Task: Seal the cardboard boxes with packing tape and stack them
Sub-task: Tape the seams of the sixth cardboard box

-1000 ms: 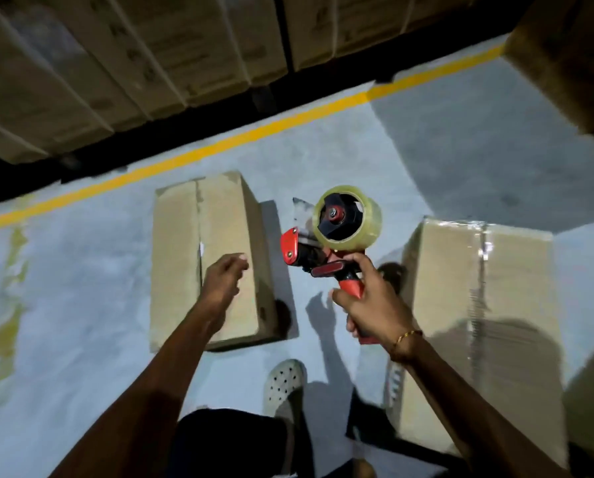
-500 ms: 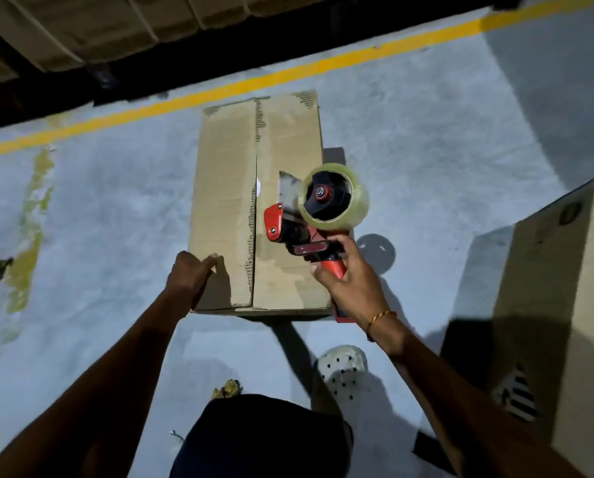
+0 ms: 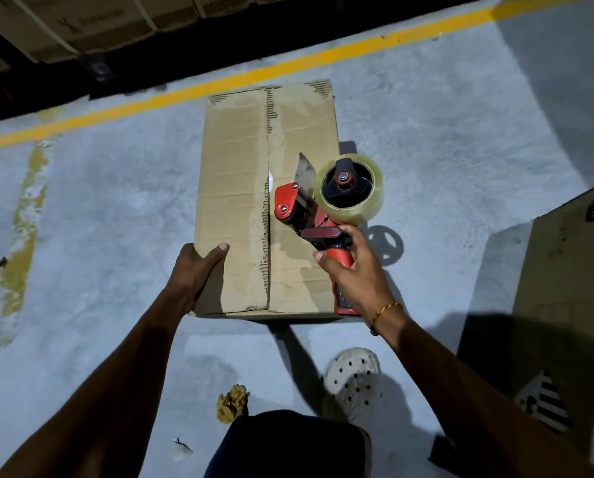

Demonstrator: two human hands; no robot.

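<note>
cardboard box (image 3: 233, 201) flaps closed, centre seam untaped.

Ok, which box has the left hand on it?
The flat box lying mid-floor with its centre seam untaped; the left hand grips its near left corner. The taller box at right is untouched.

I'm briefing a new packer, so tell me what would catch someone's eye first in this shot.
The red tape dispenser with its clear roll of packing tape stands out first, held in the right hand over the near right part of the brown cardboard box. That box lies on the grey floor with its centre seam untaped, and the left hand holds its near left corner. Behind it runs a yellow floor line.
</note>
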